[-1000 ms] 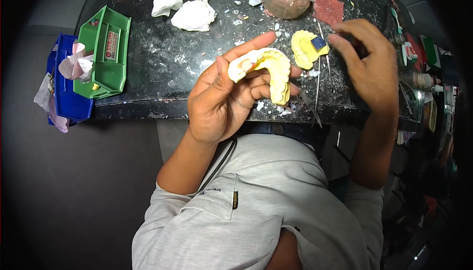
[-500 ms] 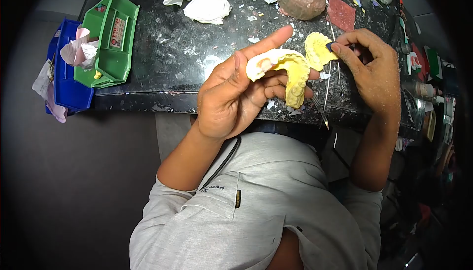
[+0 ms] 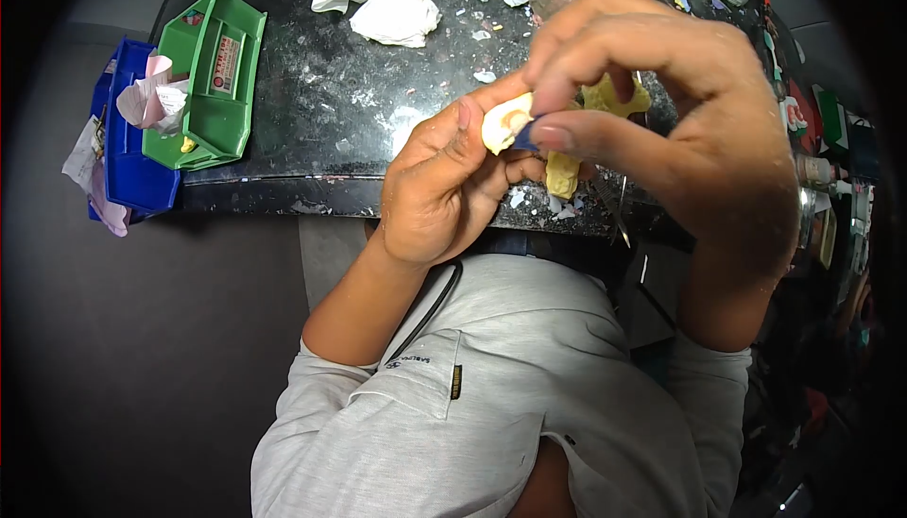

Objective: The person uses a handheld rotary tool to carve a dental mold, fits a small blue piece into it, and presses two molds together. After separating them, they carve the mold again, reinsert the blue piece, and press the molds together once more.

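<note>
- Right hand (image 3: 723, 135) has taken its pinched blue piece (image 3: 525, 135) off the second cast (image 3: 616, 97), at two o'clock.
- Work now centres on the yellow cast (image 3: 563, 176) gripped in the left hand (image 3: 427, 183).

I watch through one camera on the wearer's head, facing forward and steeply down past the chest. The light grey cloth shirt (image 3: 378, 461) fills the lower part of my view at close range, while the black, debris-speckled desk (image 3: 293, 131) spreads across the top and runs out of frame at its far side. The bare left hand (image 3: 435, 178) sits near mid-frame; the bare right hand (image 3: 694, 121) looks larger, nearer my lens, and blocks part of the desk. My picture is wide, bowed, and dark at its corners.
</note>
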Tool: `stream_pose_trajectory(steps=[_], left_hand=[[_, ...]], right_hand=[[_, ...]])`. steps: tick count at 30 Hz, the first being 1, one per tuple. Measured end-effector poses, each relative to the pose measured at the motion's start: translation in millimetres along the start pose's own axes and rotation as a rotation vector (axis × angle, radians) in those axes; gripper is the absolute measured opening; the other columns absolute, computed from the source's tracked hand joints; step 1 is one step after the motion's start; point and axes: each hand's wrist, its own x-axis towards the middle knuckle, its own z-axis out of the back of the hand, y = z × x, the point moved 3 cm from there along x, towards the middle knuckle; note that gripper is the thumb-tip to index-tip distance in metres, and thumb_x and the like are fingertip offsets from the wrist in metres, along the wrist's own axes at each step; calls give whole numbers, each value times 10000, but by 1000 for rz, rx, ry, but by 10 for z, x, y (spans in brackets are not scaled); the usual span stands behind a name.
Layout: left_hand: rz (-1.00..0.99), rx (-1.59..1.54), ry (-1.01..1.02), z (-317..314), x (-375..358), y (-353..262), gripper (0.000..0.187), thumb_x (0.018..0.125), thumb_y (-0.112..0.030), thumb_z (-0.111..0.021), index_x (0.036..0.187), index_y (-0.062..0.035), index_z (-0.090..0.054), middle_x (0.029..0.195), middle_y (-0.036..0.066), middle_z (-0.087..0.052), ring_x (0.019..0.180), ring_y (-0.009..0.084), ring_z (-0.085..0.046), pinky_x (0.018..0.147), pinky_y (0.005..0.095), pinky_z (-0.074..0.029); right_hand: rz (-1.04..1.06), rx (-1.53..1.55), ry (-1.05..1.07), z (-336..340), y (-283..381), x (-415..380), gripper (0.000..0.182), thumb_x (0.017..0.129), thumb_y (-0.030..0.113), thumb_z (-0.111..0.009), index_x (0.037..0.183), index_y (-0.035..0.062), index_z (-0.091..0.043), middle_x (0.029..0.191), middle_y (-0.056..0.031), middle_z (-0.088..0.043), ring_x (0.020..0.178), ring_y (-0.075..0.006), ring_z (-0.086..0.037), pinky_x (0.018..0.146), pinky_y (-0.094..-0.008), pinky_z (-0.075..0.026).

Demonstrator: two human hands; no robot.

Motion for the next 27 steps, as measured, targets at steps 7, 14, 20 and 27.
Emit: stream_pose_trajectory(steps=[7, 14, 20, 27], left_hand=[[23, 19, 41, -19, 35, -7, 577, 1134, -346, -340, 1472, 118, -398, 1341, 275, -585, 1143, 377, -669, 977, 439, -570], [15, -5, 36, -69, 62, -2, 602, 1135, -354, -333, 1506, 119, -359, 1323, 285, -594, 1131, 398, -679, 970, 453, -575], [11, 54, -66, -64, 25, -14, 604, 1133, -350, -363, 1524, 110, -345, 1347, 266, -594, 1130, 360, -684, 965, 438, -577], [-8, 125, 69, -62, 65, -17, 666, 1128, -400, -335, 1574, 87, -249, 1359, 323, -576, 1174, 382, -666, 975, 442, -574]], right_hand=[[-166, 77, 102, -104, -295, 84, 119, 849, 103, -799, 925, 25, -750, 953, -40, -710, 772, -90, -593, 639, -247, -395], [-136, 72, 71, -1, -354, 17, 138, 867, 70, -780, 998, 25, -769, 1017, -60, -720, 791, -93, -593, 658, -240, -404], [-96, 33, 74, -30, -211, -55, 193, 823, 64, -807, 1012, 41, -777, 1115, -70, -721, 917, -121, -620, 733, -263, -449], [-293, -267, -146, 171, -468, -455, 394, 777, 107, -863, 1149, 62, -742, 1119, -50, -705, 978, -153, -602, 845, -297, -465]])
